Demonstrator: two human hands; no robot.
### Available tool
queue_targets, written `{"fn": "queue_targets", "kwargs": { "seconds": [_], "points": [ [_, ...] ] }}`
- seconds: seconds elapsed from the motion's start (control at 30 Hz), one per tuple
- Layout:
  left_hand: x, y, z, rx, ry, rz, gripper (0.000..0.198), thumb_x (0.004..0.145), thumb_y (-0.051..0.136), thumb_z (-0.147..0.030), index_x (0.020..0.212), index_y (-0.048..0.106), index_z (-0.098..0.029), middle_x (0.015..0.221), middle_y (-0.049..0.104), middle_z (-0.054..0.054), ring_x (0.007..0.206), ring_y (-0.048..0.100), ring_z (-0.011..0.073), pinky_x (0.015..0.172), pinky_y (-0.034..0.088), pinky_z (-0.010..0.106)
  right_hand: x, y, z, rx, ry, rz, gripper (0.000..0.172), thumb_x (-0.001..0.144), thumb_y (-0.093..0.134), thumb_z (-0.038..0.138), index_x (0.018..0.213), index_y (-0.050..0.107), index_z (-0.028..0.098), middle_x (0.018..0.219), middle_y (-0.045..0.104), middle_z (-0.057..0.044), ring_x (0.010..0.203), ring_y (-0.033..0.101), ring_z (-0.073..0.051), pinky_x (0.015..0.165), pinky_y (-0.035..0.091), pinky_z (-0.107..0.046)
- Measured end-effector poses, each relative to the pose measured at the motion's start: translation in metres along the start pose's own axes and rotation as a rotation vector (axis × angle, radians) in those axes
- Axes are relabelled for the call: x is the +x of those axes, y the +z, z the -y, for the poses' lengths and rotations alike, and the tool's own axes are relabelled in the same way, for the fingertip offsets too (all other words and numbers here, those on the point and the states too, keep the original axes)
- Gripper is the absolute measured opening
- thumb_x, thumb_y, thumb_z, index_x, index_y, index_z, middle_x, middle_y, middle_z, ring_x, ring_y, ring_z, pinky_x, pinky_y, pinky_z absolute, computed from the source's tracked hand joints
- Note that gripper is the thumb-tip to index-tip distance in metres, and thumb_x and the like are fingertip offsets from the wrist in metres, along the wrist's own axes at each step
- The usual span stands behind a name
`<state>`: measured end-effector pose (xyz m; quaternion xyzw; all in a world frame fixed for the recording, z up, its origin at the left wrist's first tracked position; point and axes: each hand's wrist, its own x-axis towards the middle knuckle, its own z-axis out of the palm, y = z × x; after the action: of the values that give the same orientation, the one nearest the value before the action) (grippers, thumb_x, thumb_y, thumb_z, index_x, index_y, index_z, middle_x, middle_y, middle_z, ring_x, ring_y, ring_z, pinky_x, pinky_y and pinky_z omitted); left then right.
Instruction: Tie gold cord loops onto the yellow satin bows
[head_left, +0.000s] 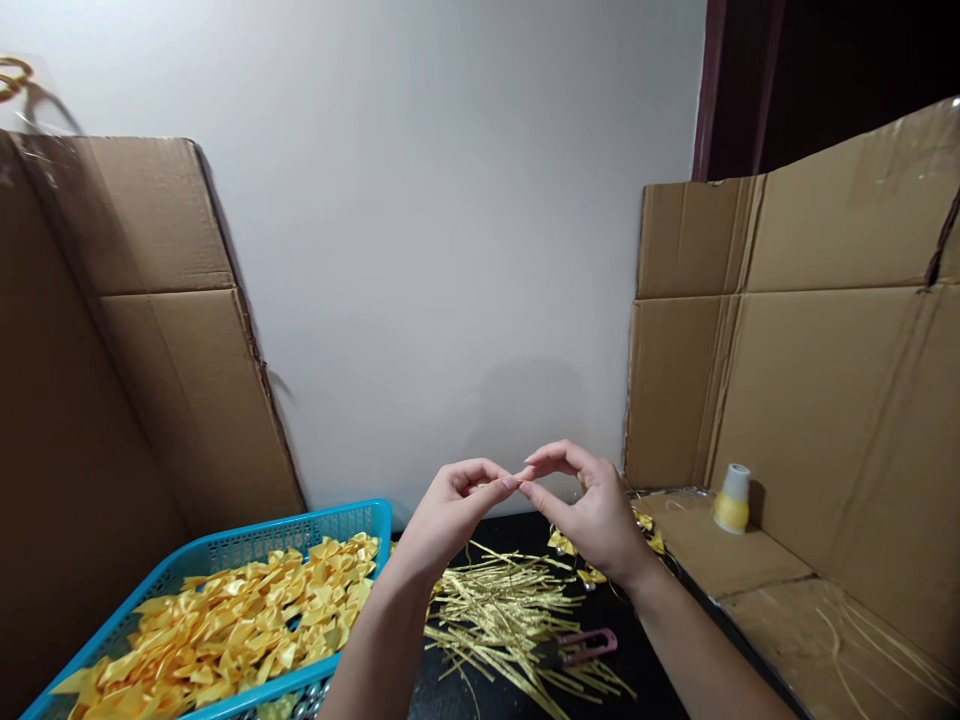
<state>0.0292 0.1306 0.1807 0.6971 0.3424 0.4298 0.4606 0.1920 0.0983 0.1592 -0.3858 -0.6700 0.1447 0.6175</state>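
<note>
My left hand (457,510) and my right hand (592,505) meet at their fingertips above the dark table, thumbs and forefingers pinched together. Whatever lies between the fingertips is too small to make out. Under them spreads a loose pile of thin gold strips (502,610). A pink-handled tool, perhaps thread snips (589,647), rests on the right side of that pile. Several yellow ribbon bows with small silvery beads (591,578) lie beneath and behind my right hand. To the left, a blue plastic basket (277,525) holds many yellow satin bows (255,610).
Cardboard panels (169,220) stand on the left, with more cardboard (832,400) on the right. A white cone spool with yellow thread (733,500) stands on the right cardboard base. Loose pale strands (840,650) lie nearer. Behind is a pale wall (450,250).
</note>
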Motion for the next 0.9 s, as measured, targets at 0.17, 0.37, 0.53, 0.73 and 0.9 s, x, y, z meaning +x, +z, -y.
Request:
{"fn": "queue_targets", "kwargs": {
  "seconds": [0.17,0.37,0.53,0.73,0.9],
  "points": [
    [0.0,0.0,0.0,-0.006,-0.013,-0.018,0.022,0.07,0.069,-0.04,0.063,0.066,-0.019,0.058,0.055,-0.002,0.055,0.036,0.0121,0.054,0.025,0.025,0.0,0.0,-0.001,-0.05,-0.064,-0.06,0.005,0.079,0.067,0.02,0.08,0.064,0.022,0.078,0.07,-0.002,0.077,0.066,-0.018,0.075,0.05,-0.032],
    [0.001,-0.002,0.002,-0.011,-0.022,-0.033,0.023,0.07,0.068,-0.041,0.064,0.065,-0.019,0.055,0.048,-0.004,0.053,0.033,0.0117,0.054,0.023,0.025,0.001,-0.002,-0.003,-0.136,-0.156,-0.125,0.009,0.077,0.062,0.014,0.079,0.062,0.023,0.075,0.066,0.0,0.074,0.06,-0.017,0.072,0.047,-0.03],
    [0.0,-0.003,0.002,-0.002,-0.025,-0.024,0.025,0.07,0.069,-0.043,0.062,0.063,-0.019,0.054,0.045,-0.005,0.053,0.03,0.0115,0.053,0.021,0.026,0.001,-0.006,-0.003,-0.211,-0.233,-0.164,0.014,0.075,0.061,0.01,0.078,0.061,0.023,0.073,0.063,0.001,0.071,0.056,-0.016,0.069,0.046,-0.03],
    [0.0,-0.002,0.0,0.008,-0.024,-0.02,0.026,0.072,0.068,-0.042,0.062,0.063,-0.019,0.054,0.043,-0.005,0.053,0.026,0.0109,0.053,0.02,0.025,0.001,-0.01,-0.005,-0.263,-0.307,-0.197,0.016,0.075,0.061,0.009,0.08,0.06,0.024,0.073,0.061,0.001,0.07,0.054,-0.016,0.068,0.045,-0.03],
    [-0.002,-0.006,-0.003,-0.023,-0.026,-0.034,0.027,0.071,0.069,-0.042,0.063,0.061,-0.018,0.055,0.04,-0.006,0.052,0.022,0.0101,0.053,0.019,0.025,0.003,-0.019,-0.005,-0.215,-0.273,-0.221,0.013,0.079,0.061,0.011,0.083,0.061,0.024,0.079,0.063,0.0,0.074,0.055,-0.016,0.073,0.044,-0.031]
  ]
}}
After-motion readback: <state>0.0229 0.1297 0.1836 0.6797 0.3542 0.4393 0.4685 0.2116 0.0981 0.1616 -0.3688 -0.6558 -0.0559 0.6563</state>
